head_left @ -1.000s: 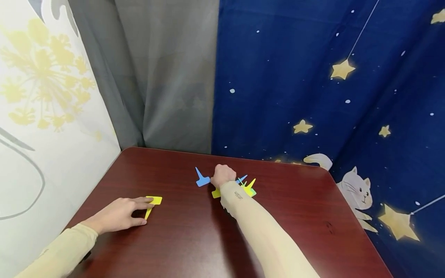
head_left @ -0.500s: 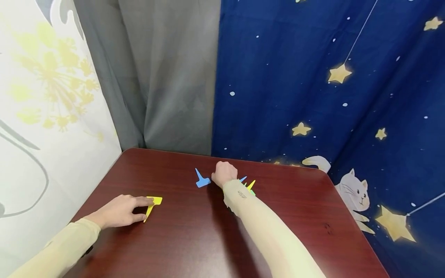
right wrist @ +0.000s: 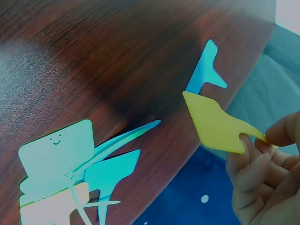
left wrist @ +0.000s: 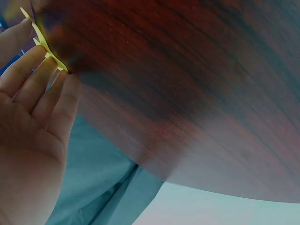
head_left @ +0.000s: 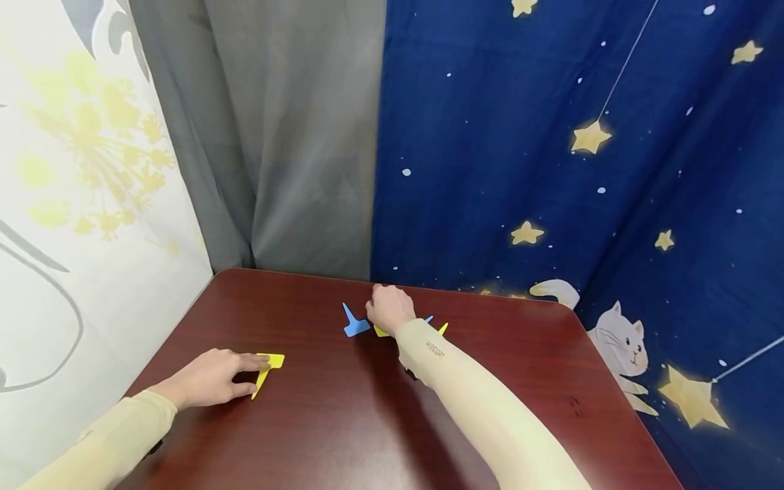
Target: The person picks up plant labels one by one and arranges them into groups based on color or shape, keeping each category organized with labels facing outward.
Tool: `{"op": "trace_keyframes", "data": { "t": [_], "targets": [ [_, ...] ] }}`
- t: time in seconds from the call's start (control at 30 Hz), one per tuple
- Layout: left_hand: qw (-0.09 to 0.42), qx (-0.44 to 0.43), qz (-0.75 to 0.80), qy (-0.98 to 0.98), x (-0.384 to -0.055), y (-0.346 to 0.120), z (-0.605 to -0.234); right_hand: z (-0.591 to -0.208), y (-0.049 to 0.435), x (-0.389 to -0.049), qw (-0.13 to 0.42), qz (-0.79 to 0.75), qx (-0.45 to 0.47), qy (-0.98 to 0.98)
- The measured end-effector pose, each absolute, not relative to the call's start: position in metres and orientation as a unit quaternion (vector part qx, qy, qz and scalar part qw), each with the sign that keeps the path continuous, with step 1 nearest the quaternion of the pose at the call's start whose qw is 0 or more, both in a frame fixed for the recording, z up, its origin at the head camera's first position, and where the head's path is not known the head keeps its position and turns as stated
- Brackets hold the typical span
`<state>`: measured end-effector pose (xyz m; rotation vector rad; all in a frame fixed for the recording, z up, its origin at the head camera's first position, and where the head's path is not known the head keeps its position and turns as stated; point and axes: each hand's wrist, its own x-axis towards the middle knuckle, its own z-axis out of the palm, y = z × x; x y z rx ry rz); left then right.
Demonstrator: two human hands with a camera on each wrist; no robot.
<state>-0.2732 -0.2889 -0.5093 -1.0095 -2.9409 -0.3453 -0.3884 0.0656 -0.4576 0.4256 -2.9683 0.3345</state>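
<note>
In the head view my left hand (head_left: 217,376) lies on the table at the left, fingers extended over a yellow T-shaped plant label (head_left: 277,360). Its fingertips (left wrist: 70,79) touch the label's edge in the left wrist view, and the thumb is by the stem end. My right hand (right wrist: 265,178) pinches another yellow plant label (right wrist: 208,124) by its narrow stem, broad head pointing away from the fingers. Beyond that head lies a blue plant label (right wrist: 202,72), partly overlapped in this view. In the head view, the right hand's back and sleeve hide most of what it holds.
A loose pile of green, blue and yellow labels, the top green label (right wrist: 56,145) bearing a smiley face, lies beside the right hand. The sleeve mostly covers it in the head view. Curtains (head_left: 312,150) hang behind the dark red table (head_left: 306,435).
My right hand has shifted slightly towards the far edge, and a yellow label's corner shows under it again. More of the pile is behind the sleeve. The left hand stays on its label.
</note>
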Motion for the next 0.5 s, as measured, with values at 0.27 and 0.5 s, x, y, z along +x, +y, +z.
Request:
{"op": "trace_keyframes", "data": {
  "t": [0.27, 0.5],
  "targets": [
    [0.025, -0.341, -0.107, -0.934, -0.276, -0.282, -0.514, -0.459, 0.072, -0.38, 0.074, 0.155, 0.216, -0.961],
    [0.018, -0.322, -0.12, -0.939, -0.271, -0.288, -0.513, -0.461, 0.058, -0.367, 0.093, 0.163, 0.287, -0.939]
  ]
}}
